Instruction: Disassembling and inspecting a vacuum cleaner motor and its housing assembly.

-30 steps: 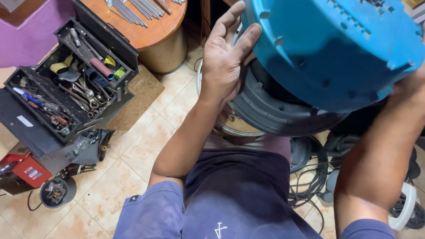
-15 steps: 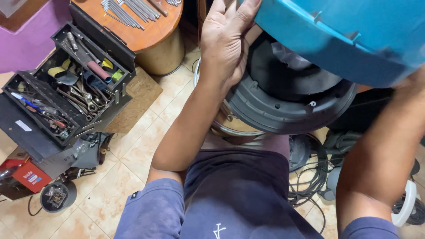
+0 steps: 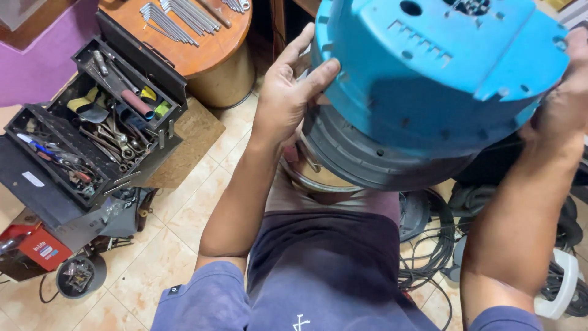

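1. Left hand open, fingers spread, palm and thumb pressed flat against the left side of the blue plastic housing; not pinching, just bracing it
2. Right hand at the right edge of the housing, touching its rim; mostly cut off by the frame, so cannot tell whether the fingers are curled or flat
3. Blue plastic housing is held up between both hands, tilted, close to the camera, filling the upper right; slots and small holes show on its face
4. Dark grey ribbed ring sits right under the blue shell, touching it, same round body
5. Metal drum rim is partly visible below the ring, over the person's lap
6. Open black toolbox on the tiled floor to the left, well apart from the hands, trays full of wrenches and screwdrivers
7. Round wooden table at top left with a row of hex keys on it
8. Red box lower left beside the toolbox; black cables on the floor at the right
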